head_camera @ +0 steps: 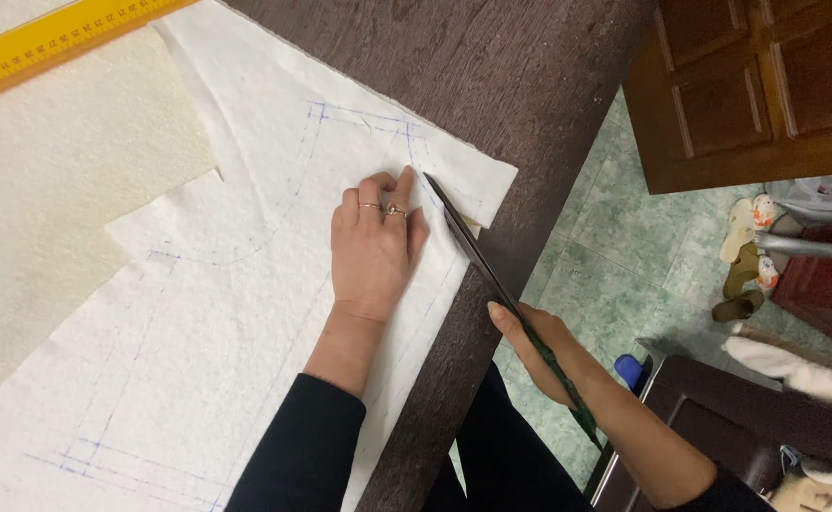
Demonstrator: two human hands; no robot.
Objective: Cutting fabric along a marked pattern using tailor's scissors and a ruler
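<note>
My left hand [373,242] lies flat and open on the white fabric [207,332], while my right hand [544,346] grips the scissors [478,251] just beside its fingertips

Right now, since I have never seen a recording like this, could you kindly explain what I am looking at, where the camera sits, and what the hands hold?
This is one picture from a camera worn on a person's head, looking down at their own two bare hands; there is no machine. The left hand, wearing rings, lies flat on a white fabric piece marked with blue lines, pressing it onto a dark wooden table. The right hand grips long dark scissors, whose tip meets the fabric's edge near the left fingertips. A cream sheet and a yellow ruler lie at the upper left. Beyond the table's edge you see a green tiled floor and a wooden cabinet.
</note>
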